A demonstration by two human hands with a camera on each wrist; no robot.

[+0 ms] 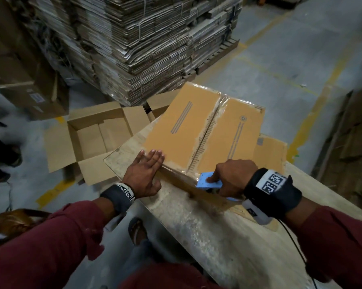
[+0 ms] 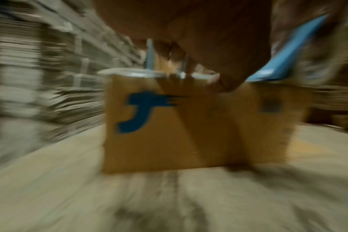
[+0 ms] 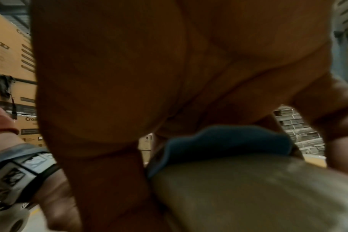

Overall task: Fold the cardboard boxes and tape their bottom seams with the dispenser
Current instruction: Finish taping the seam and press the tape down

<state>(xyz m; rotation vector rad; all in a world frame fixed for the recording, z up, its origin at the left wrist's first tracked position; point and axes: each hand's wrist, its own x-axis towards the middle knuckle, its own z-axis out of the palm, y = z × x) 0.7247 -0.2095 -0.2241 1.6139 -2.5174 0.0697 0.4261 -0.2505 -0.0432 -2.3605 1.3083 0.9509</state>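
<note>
Centre frame, my flat left hand steadies the box; its taped seam runs lower-middle to upper-right. My right hand grips the dispenser. At left, the open box holds nothing.

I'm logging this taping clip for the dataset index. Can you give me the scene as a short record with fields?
setting: warehouse, wooden table
box: cardboard box upside down on the table, clear tape along its centre seam
left hand: left hand flat on the box's near edge
right hand: right hand grips the blue tape dispenser at the near end of the seam
nearby: open box on the floor; stacked flat cartons behind
</note>
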